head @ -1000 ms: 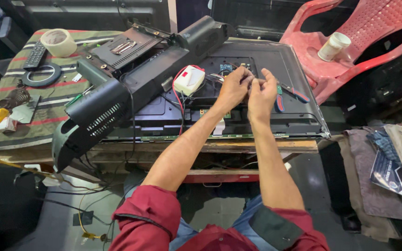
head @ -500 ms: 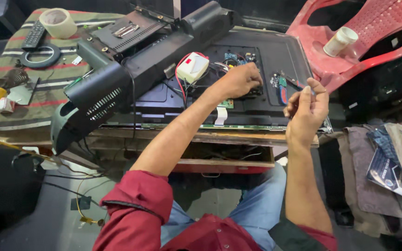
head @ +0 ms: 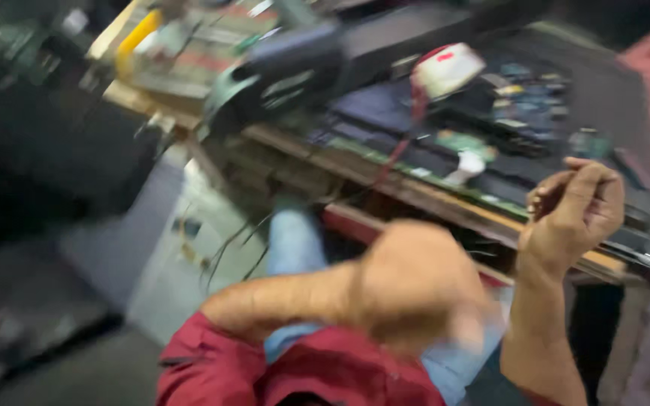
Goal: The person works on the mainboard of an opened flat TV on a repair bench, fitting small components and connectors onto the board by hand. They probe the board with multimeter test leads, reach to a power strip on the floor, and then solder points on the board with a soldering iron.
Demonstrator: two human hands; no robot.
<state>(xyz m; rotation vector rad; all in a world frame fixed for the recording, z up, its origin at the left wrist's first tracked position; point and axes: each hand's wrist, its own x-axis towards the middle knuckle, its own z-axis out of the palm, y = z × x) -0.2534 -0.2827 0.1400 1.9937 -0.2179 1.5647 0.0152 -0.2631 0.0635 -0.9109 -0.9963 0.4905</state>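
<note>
- head view, hands: right hand (head: 575, 209) is raised in front of the worktop edge, fingers curled loosely inward toward the palm; whether anything small is pinched in it cannot be told through the blur.
- left hand (head: 415, 282) is a smeared blur low in the middle of the frame, close to the body above the red sleeve (head: 265, 368); whether it is spread or closed, and whether it holds anything, cannot be told.
- neither hand touches the things on the worktop.
- nearest thing to the right hand: the opened flat black device (head: 505, 128) lying on the worktop, its dark back showing small boards and parts, just behind and above the curled fingers.
- a white and red box-shaped gadget (head: 445, 69) sits on that black device, with a red wire (head: 400, 143) running down from it toward the front edge.
- a white ribbon-like piece (head: 469, 165) lies near the front edge of the device.
- a long black housing (head: 287, 68) lies slanted across the left part of the worktop.
- the wooden worktop (head: 415, 197) front rim shows between the hands and the device.
- a yellow hose-like thing (head: 135, 36) is at the top left.
- everything is heavily motion-blurred.
</note>
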